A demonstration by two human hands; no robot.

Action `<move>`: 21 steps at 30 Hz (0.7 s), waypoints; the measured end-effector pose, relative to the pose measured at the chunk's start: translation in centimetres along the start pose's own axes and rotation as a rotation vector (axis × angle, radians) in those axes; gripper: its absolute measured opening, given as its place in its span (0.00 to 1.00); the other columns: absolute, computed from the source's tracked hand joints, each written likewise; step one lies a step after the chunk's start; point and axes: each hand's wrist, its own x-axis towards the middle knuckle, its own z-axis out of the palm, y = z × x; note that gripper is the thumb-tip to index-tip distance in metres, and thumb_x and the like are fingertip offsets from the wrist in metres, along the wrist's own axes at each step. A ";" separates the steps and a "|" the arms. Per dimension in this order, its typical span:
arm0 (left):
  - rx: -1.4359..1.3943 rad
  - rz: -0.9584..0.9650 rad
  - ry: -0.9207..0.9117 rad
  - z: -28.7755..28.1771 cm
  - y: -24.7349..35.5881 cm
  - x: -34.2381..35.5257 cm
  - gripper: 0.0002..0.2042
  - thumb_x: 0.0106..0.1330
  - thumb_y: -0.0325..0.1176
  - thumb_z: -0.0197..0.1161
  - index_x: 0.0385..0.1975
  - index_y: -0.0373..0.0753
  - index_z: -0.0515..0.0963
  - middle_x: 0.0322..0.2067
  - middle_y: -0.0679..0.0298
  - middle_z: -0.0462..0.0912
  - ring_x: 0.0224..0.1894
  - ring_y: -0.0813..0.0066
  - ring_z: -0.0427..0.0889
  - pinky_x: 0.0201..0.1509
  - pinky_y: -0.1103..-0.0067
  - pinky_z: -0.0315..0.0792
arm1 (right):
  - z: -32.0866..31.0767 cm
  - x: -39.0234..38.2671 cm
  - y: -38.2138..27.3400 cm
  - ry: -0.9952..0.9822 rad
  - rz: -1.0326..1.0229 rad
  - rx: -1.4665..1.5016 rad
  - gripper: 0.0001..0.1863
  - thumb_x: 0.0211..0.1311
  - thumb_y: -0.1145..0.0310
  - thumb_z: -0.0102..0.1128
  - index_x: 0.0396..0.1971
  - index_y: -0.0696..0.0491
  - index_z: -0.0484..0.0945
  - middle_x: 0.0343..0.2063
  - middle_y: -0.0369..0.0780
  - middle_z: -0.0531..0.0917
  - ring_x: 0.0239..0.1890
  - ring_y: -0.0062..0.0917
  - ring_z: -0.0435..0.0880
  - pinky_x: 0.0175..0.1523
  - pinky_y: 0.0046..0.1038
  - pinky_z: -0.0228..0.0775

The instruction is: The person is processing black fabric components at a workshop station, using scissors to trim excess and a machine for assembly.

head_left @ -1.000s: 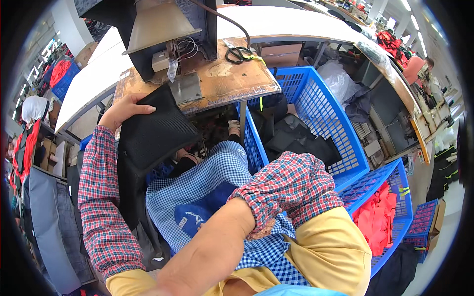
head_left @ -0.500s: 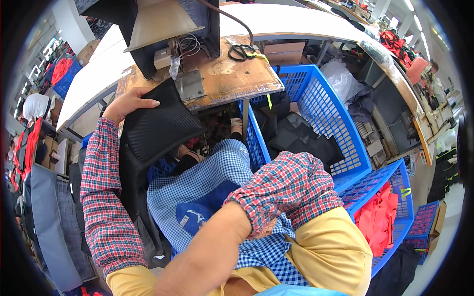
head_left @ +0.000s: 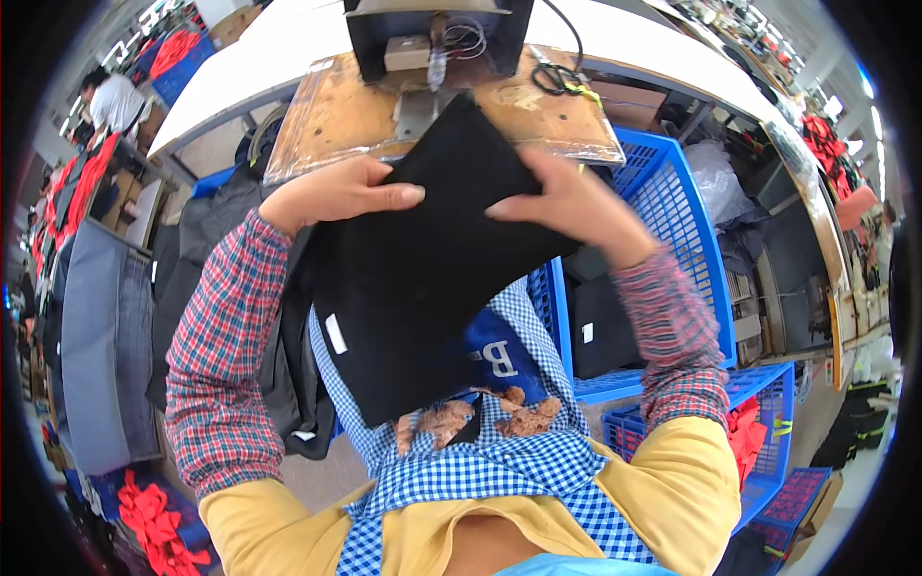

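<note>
My left hand (head_left: 355,192) and my right hand (head_left: 552,197), slightly blurred, both grip a large black fabric piece (head_left: 413,278), thumbs on top, one at each side of its upper part. It bears a small white label and hangs down over my checked apron (head_left: 576,432). Its top corner reaches up against a metal plate (head_left: 413,115) on the worn wooden worktop (head_left: 317,120), below the machine housing (head_left: 375,34) with its wires. Black-handled scissors (head_left: 552,79) lie at the right of that worktop.
Blue crate (head_left: 696,240) holding black pieces is on the right; another (head_left: 768,470) holds red pieces. Dark material (head_left: 211,250) hangs at my left, beside a grey board (head_left: 91,346). White tables (head_left: 240,67) stretch behind. A person in white (head_left: 120,106) bends at the far left.
My right hand has come up from my lap and now grips the black piece. My left hand and the piece have moved rightward to the middle. The camera view has shifted.
</note>
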 end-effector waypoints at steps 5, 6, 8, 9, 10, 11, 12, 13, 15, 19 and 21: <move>0.426 0.022 0.083 0.5 -4.8 0.4 0.28 0.61 0.58 0.62 0.42 0.33 0.79 0.32 0.62 0.81 0.37 0.73 0.78 0.44 0.75 0.70 | -10.1 -2.0 -1.2 -0.030 -0.026 -0.313 0.24 0.53 0.65 0.68 0.49 0.59 0.76 0.42 0.42 0.82 0.42 0.28 0.81 0.52 0.27 0.71; 0.330 0.041 0.034 0.5 -4.1 0.4 0.27 0.61 0.56 0.62 0.42 0.34 0.79 0.31 0.63 0.80 0.36 0.73 0.77 0.44 0.76 0.70 | -11.6 -2.7 -0.5 0.033 -0.014 -0.269 0.24 0.54 0.65 0.69 0.50 0.58 0.76 0.42 0.42 0.82 0.44 0.28 0.81 0.53 0.27 0.71; 0.116 0.055 -0.014 1.0 -2.6 0.7 0.20 0.63 0.48 0.61 0.41 0.34 0.79 0.29 0.64 0.78 0.34 0.75 0.75 0.42 0.79 0.69 | -14.0 -4.0 0.4 0.014 0.110 -0.244 0.27 0.53 0.65 0.69 0.53 0.58 0.75 0.43 0.44 0.82 0.47 0.30 0.81 0.57 0.28 0.70; 0.113 0.062 -0.024 1.8 -1.7 1.0 0.20 0.63 0.48 0.61 0.41 0.34 0.79 0.29 0.64 0.78 0.34 0.75 0.75 0.42 0.79 0.69 | -14.4 -4.7 1.0 0.019 0.181 -0.216 0.28 0.53 0.65 0.69 0.54 0.58 0.74 0.43 0.44 0.82 0.48 0.32 0.80 0.58 0.29 0.69; 0.071 0.127 -0.030 2.6 -0.8 1.1 0.19 0.64 0.46 0.61 0.41 0.33 0.78 0.28 0.65 0.77 0.33 0.76 0.74 0.41 0.79 0.69 | -14.2 -5.3 2.5 0.142 0.171 -0.389 0.29 0.53 0.64 0.69 0.55 0.58 0.73 0.45 0.45 0.81 0.49 0.33 0.80 0.58 0.30 0.69; 0.032 0.191 -0.033 3.5 0.0 1.4 0.19 0.64 0.45 0.60 0.40 0.32 0.78 0.27 0.65 0.76 0.33 0.78 0.73 0.39 0.79 0.69 | -13.8 -5.8 4.0 0.265 0.156 -0.563 0.31 0.52 0.64 0.70 0.56 0.58 0.71 0.46 0.45 0.81 0.50 0.35 0.79 0.58 0.30 0.69; 0.052 0.167 -0.010 4.4 0.4 1.3 0.18 0.65 0.44 0.58 0.37 0.31 0.78 0.26 0.66 0.76 0.31 0.78 0.73 0.37 0.79 0.68 | -11.6 -5.6 3.3 0.388 0.020 -0.782 0.35 0.49 0.61 0.72 0.57 0.57 0.69 0.52 0.48 0.77 0.54 0.38 0.76 0.59 0.31 0.68; 0.048 0.157 -0.012 5.1 0.8 1.4 0.18 0.65 0.44 0.58 0.37 0.31 0.78 0.26 0.66 0.76 0.31 0.78 0.73 0.37 0.79 0.68 | -9.5 -4.9 2.2 0.408 -0.199 -0.877 0.39 0.45 0.57 0.74 0.58 0.56 0.68 0.55 0.50 0.73 0.60 0.40 0.71 0.67 0.36 0.58; -0.036 0.167 -0.007 6.1 2.2 1.7 0.19 0.65 0.45 0.58 0.34 0.30 0.79 0.24 0.66 0.76 0.29 0.77 0.73 0.37 0.79 0.69 | -4.8 -5.4 1.5 0.230 -0.313 -0.896 0.38 0.43 0.55 0.73 0.56 0.54 0.70 0.52 0.47 0.75 0.62 0.41 0.66 0.69 0.48 0.43; 0.168 0.145 -0.036 8.6 5.0 2.7 0.23 0.67 0.51 0.55 0.34 0.31 0.78 0.25 0.57 0.77 0.30 0.68 0.76 0.36 0.74 0.70 | -3.0 -5.9 1.4 -0.196 -0.151 -0.729 0.26 0.43 0.57 0.72 0.41 0.54 0.75 0.39 0.44 0.80 0.49 0.39 0.75 0.59 0.40 0.59; 0.277 0.198 0.195 10.3 5.2 3.0 0.28 0.62 0.56 0.57 0.32 0.29 0.77 0.27 0.46 0.81 0.33 0.53 0.82 0.37 0.65 0.74 | -4.3 -6.7 0.8 -0.155 -0.146 -0.745 0.17 0.43 0.61 0.72 0.28 0.53 0.74 0.23 0.41 0.78 0.34 0.38 0.77 0.45 0.34 0.64</move>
